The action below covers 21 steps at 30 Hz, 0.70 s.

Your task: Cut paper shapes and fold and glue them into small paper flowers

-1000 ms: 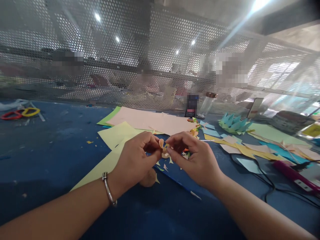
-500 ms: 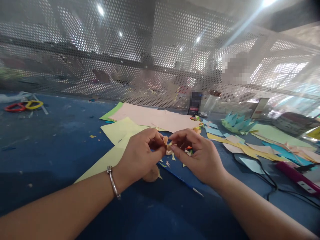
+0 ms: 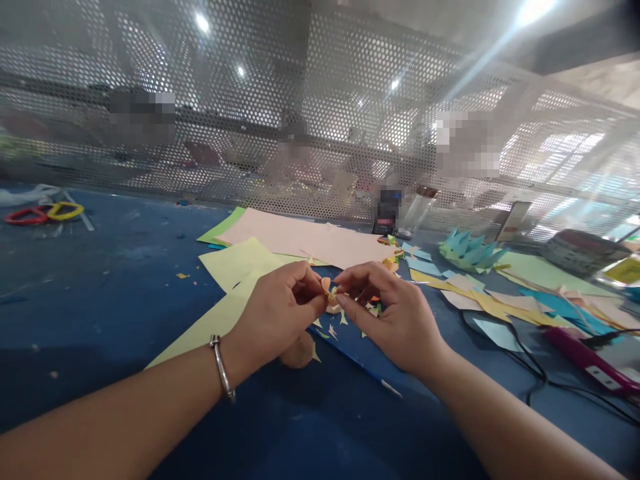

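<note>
My left hand (image 3: 287, 300) pinches a small peach and yellow paper flower (image 3: 327, 287) between thumb and forefinger. From the other side, the thumb and fingers of my right hand (image 3: 387, 310) close on the flower's edge. Part of the flower is hidden behind the fingertips. Under the left hand lies a round brown piece (image 3: 297, 351), partly covered. A thin blue paintbrush-like stick (image 3: 356, 362) with a pale tip rests on the blue table below the hands. Small paper scraps (image 3: 343, 319) are scattered just behind the fingers.
Pink paper (image 3: 300, 235) and yellow-green sheets (image 3: 237, 261) lie behind and left. Scissors (image 3: 65, 211) are at far left. A phone (image 3: 387, 212), glass bottle (image 3: 419, 212), blue folded-paper piece (image 3: 470, 252), paper strips (image 3: 480, 298) and purple power strip (image 3: 590, 360) with black cables stand or lie right.
Both hands still hold the paper flower in nearly the same place. The fingers have shifted slightly around it, and the whole view has moved a little.
</note>
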### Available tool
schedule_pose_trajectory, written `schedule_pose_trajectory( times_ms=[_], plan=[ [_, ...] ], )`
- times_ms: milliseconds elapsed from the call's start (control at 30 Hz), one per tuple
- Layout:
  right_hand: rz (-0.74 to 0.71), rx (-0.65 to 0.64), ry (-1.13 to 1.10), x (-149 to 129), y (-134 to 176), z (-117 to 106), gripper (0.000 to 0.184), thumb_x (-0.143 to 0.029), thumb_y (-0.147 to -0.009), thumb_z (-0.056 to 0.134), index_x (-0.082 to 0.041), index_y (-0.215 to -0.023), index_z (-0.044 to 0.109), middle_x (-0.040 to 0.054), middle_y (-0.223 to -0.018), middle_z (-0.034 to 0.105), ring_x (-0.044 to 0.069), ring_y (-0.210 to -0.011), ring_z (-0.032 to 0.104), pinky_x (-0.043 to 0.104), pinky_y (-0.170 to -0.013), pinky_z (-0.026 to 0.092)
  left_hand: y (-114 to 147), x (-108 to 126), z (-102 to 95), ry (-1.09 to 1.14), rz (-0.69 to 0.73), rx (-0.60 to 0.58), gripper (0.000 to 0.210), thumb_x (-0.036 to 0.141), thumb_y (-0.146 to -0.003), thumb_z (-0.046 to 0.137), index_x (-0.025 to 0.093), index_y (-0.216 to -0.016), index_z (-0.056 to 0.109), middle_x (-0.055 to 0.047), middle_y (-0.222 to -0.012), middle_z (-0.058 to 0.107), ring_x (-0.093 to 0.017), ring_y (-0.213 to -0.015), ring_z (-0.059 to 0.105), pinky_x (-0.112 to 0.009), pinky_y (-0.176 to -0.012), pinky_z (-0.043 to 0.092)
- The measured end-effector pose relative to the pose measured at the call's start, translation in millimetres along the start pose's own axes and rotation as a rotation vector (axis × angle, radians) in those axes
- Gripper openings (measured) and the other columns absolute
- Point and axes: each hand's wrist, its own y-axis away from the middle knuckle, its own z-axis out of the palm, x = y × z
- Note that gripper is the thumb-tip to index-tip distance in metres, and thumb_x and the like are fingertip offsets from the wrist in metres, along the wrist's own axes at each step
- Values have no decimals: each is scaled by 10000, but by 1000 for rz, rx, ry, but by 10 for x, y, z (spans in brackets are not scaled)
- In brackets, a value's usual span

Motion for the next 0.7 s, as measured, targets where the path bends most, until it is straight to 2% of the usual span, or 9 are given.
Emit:
schedule_pose_trajectory(
  times_ms=[133,367,700],
  plan=[
    [-6,6,9,13,3,-1,136,-174,-854,652,-214,-984,654,0,-863,683,108,-692,603,221,-614,492,-3,20,-1,-17,0,6,42,151,-758,649,188,-766,632,-5,-758,700,-139,-679,617,-263,-625,498],
    [29,-16,-26,-3,-16,-13,96,-197,-869,645,-207,-958,679,3,-843,700,109,-679,604,233,-631,494,16,37,-3,-71,95,20,81,135,-772,642,200,-731,615,10,-751,699,-132,-673,615,-259,-616,480],
    [50,8,-105,-15,-39,-25,32,-219,-860,662,-203,-880,681,-7,-767,686,109,-654,605,227,-598,492,21,-21,5,19,109,-1,115,181,-813,655,201,-735,572,-10,-826,696,-146,-747,632,-280,-663,499]
  ],
)
